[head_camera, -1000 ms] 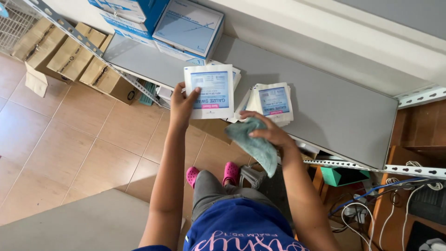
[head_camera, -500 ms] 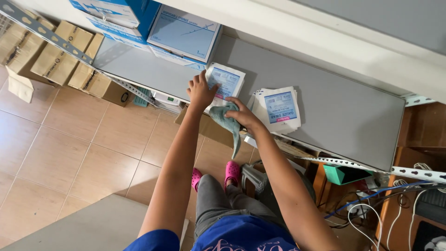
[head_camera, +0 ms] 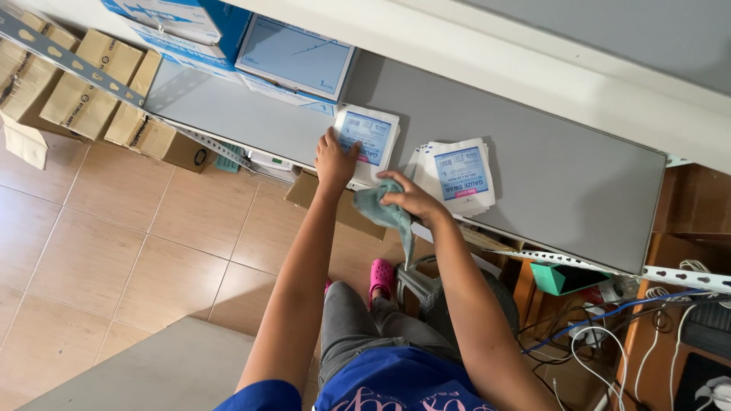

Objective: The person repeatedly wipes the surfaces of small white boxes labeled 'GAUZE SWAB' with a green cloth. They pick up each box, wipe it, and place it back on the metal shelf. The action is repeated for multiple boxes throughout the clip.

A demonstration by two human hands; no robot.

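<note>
Looking down from the head camera, I see my left hand [head_camera: 335, 158] stretched out to a grey metal shelf [head_camera: 533, 152], fingers spread and lying flat on the near corner of a white packet stack [head_camera: 369, 141] with blue printed labels. That hand is open and pressing on the top packet rather than gripping it. The stack sits at the shelf's front edge, directly under and just beyond the left hand's fingertips.

My right hand [head_camera: 411, 199] is closed around a pale teal cloth [head_camera: 388, 217], bunched in the fist, with 1 loose end hanging down below the shelf edge. The cloth lies just beside the left wrist, near the front lip of the shelf.

Just beyond the right hand lies a second packet stack [head_camera: 457, 171], fanned slightly, white with a blue and pink label, flat on the shelf and a little apart from the first stack.

Beyond the left hand, further back on the shelf, lie flat blue and white boxes [head_camera: 293, 57], overlapping one another. To the left of the left arm, brown cardboard cartons [head_camera: 84, 91] stand on the tiled floor [head_camera: 114, 251] behind a perforated metal rail. Below the right arm I can see a pink clog [head_camera: 381, 275] and, further right, a tangle of cables [head_camera: 609, 342].
</note>
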